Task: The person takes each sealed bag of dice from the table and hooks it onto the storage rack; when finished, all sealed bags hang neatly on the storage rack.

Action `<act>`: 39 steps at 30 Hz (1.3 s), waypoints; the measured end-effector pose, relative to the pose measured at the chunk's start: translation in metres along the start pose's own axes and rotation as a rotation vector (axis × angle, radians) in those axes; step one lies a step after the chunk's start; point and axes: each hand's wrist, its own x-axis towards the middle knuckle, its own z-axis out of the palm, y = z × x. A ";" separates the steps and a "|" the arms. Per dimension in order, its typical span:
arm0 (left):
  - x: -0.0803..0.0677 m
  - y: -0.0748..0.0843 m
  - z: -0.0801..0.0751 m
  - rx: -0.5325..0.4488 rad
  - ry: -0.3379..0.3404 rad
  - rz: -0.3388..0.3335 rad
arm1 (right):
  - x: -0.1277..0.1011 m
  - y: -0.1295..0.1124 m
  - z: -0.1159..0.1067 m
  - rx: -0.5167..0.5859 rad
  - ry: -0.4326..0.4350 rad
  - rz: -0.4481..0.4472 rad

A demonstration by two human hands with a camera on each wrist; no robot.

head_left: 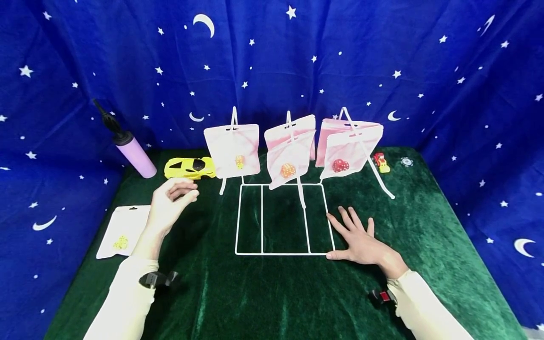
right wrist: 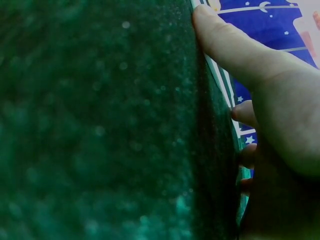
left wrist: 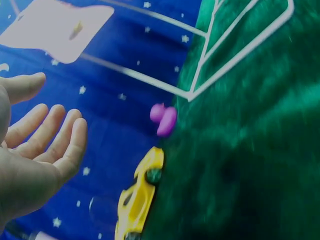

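A white wire display rack (head_left: 261,222) stands on the green cloth, its rectangular base lying toward me. From its prongs hang several pink and white pouches (head_left: 229,141), each front one showing a patch with yellow, orange or red dice. My right hand (head_left: 361,241) rests with fingers spread at the base's right front corner; in the right wrist view the thumb (right wrist: 230,45) lies along the white wire. Left of the rack, my left hand (head_left: 170,203) hovers with loosely bent fingers and holds nothing. Beside its wrist a white pouch (head_left: 127,219) with yellow dice lies flat.
A yellow toy car (head_left: 184,167) sits just beyond the left hand. Farther left stands a purple and black hand pump (head_left: 138,158). A small magenta toy (left wrist: 165,120) shows near the rack. Back right are a red and yellow toy (head_left: 381,163) and a round chip (head_left: 406,162).
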 end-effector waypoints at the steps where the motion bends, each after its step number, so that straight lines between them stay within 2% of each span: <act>1: -0.003 0.000 -0.005 -0.011 0.011 0.007 | 0.000 0.000 0.000 -0.003 0.007 -0.001; 5: -0.015 -0.001 -0.024 -0.022 0.044 0.038 | -0.001 0.000 0.000 -0.002 0.021 -0.009; 8: -0.023 -0.001 -0.036 -0.014 0.074 0.033 | -0.001 0.000 0.000 0.003 0.011 -0.006; 14: -0.037 0.000 -0.054 0.068 0.164 -0.066 | 0.000 0.000 0.000 0.011 -0.006 0.004; 17: -0.044 -0.001 -0.062 0.074 0.208 -0.104 | -0.001 -0.001 0.000 0.015 -0.003 0.005; 22: -0.057 -0.007 -0.079 0.020 0.243 -0.106 | -0.001 -0.001 0.000 0.003 0.014 -0.006; 27: -0.068 -0.014 -0.095 0.047 0.304 -0.115 | -0.001 0.000 0.001 0.002 0.013 -0.007; 35: -0.079 -0.020 -0.114 0.085 0.425 -0.185 | 0.000 0.001 0.001 0.007 0.018 -0.011; 39: -0.085 -0.021 -0.118 0.158 0.452 -0.239 | -0.001 0.002 0.001 0.005 0.031 -0.024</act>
